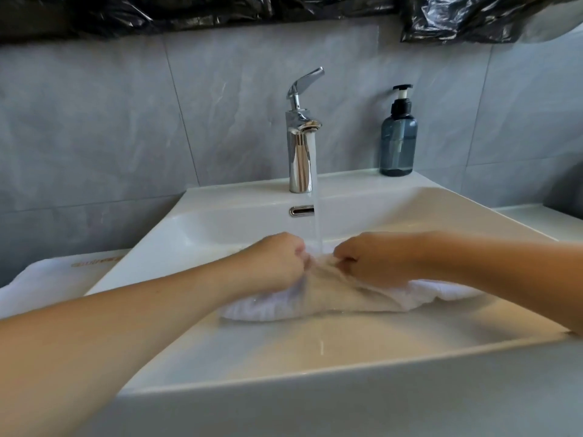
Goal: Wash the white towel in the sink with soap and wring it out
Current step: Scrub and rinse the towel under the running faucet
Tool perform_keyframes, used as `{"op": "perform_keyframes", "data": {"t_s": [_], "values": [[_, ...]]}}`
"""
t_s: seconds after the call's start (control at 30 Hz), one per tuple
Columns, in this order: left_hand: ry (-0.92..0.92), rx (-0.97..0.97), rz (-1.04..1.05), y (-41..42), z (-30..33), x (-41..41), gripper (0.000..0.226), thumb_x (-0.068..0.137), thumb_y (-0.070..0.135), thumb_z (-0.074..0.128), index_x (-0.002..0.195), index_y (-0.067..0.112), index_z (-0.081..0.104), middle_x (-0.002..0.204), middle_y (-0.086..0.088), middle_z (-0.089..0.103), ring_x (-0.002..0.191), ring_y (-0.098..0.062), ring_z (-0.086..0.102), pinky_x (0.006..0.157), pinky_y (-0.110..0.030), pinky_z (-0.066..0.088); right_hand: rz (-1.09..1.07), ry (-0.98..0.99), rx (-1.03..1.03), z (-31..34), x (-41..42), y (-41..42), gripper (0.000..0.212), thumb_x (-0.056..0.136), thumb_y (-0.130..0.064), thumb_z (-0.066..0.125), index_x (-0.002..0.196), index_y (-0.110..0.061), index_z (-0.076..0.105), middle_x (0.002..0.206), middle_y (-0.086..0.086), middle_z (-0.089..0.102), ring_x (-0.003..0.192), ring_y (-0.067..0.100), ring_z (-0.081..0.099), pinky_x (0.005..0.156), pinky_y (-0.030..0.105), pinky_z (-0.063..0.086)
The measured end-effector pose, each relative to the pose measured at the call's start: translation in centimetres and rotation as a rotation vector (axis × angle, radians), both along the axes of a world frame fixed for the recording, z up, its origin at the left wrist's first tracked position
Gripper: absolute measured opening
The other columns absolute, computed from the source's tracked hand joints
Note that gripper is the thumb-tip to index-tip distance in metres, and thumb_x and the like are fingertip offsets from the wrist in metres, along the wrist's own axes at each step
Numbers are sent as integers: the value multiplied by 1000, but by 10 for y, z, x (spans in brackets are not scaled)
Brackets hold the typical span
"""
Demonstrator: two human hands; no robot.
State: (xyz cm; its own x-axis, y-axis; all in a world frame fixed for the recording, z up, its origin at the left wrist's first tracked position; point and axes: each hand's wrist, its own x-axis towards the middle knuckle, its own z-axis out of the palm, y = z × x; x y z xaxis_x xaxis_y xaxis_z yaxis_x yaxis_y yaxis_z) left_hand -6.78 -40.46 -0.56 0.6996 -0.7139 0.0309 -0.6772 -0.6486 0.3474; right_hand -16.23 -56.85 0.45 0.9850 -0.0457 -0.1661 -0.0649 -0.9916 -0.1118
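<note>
A wet white towel (pixel 331 299) lies bunched in the white sink (pixel 347 351), right under the water stream. My left hand (pixel 277 260) grips the towel's left part with curled fingers. My right hand (pixel 375 257) grips it just to the right, and the two fists sit close together with the stream falling between them. The chrome faucet (pixel 299 152) stands at the back of the sink with its lever raised and water running. A dark blue soap pump bottle (pixel 398 143) stands on the sink's back right corner.
Another white towel (pixel 53 282) with gold lettering lies on the counter left of the sink. Grey tiles (pixel 110 121) cover the wall behind. Black plastic sheeting (pixel 457 17) hangs along the top. A white ledge (pixel 542 220) runs to the right.
</note>
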Motion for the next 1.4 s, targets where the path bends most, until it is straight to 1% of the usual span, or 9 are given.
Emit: {"op": "perform_keyframes", "data": {"t_s": [0.13,0.27,0.5,0.63,0.73,0.87,1.0,1.2,1.4], "values": [[-45,36,-7,0,-3,-2,35,103,30,45,70,17,48,74,4,52,78,-20,52,61,-29,35,24,-10,109,-2,-3,0,26,96,-40,42,74,-36,54,81,-12,56,80,7,53,77,34,42],[87,-7,-79,-2,3,-6,29,101,31,49,83,13,62,84,-1,63,79,-16,55,74,-31,45,10,-100,-26,5,0,2,27,98,-31,39,72,-33,46,80,-13,48,75,8,47,66,30,35],[131,-6,-54,2,0,-6,37,101,39,49,75,13,58,75,3,57,73,-14,50,68,-30,41,63,-43,-79,6,-3,4,25,99,-33,38,76,-31,48,83,-12,53,74,5,48,67,29,37],[-25,14,-21,-3,0,-9,40,103,31,45,66,17,47,70,3,52,68,-15,46,57,-28,34,132,-14,69,7,-6,9,32,100,-38,41,70,-34,51,76,-15,54,73,2,49,70,26,38],[82,11,-56,-3,4,-11,39,102,35,49,66,21,51,68,11,53,65,-7,48,58,-26,35,73,-23,-71,8,-6,6,31,99,-36,41,69,-29,45,76,-11,51,69,6,46,63,27,35],[-136,77,14,3,9,-4,31,101,33,42,76,18,49,87,-1,58,77,-19,51,61,-29,36,92,-12,-30,11,-6,11,32,99,-37,44,70,-23,45,72,-10,48,66,8,44,62,26,34],[123,101,-139,3,16,-20,15,97,44,51,99,31,60,104,10,62,99,-13,58,84,-31,46,-28,-62,-191,9,0,-2,12,100,-27,38,97,-26,50,90,-5,55,78,14,51,69,32,43],[-411,230,40,8,21,-18,29,101,32,39,74,22,41,104,-4,64,94,-28,56,70,-33,36,122,74,-136,11,-14,13,25,104,-40,29,88,-28,44,78,-15,39,71,3,41,73,31,31],[-49,164,-87,-3,-4,-31,31,99,28,41,70,24,50,82,8,57,82,-16,55,67,-28,40,130,96,-173,-1,-11,12,24,100,-28,33,100,-27,58,86,-11,53,80,11,54,74,31,46]]}}
